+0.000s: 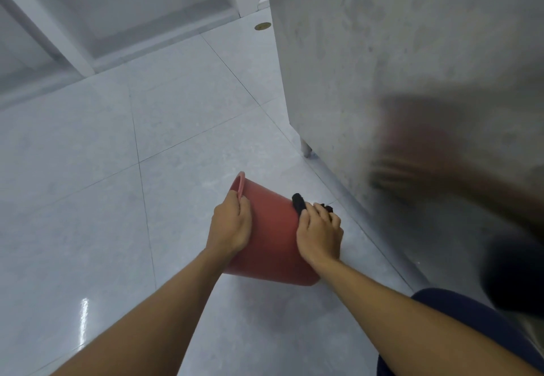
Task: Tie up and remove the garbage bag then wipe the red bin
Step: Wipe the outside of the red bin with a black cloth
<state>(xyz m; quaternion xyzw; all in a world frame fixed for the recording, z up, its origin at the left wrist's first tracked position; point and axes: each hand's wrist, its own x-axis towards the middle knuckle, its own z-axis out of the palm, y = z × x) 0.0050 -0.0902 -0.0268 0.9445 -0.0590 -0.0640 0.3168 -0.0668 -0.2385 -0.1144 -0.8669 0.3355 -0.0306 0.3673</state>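
Note:
The red bin [272, 240] lies tipped on its side on the floor, its open rim pointing away to the upper left. My left hand [231, 225] grips the rim at the bin's far edge. My right hand [321, 234] presses a dark cloth [298, 203] against the bin's outer wall near its base; part of the cloth shows above my fingers. No garbage bag can be seen in or near the bin.
Pale glossy floor tiles [117, 199] stretch to the left and ahead. A brushed steel cabinet [382, 66] on short legs stands close on the right and mirrors my hands. A round floor drain [262, 26] lies far ahead. My knee [459, 316] is at lower right.

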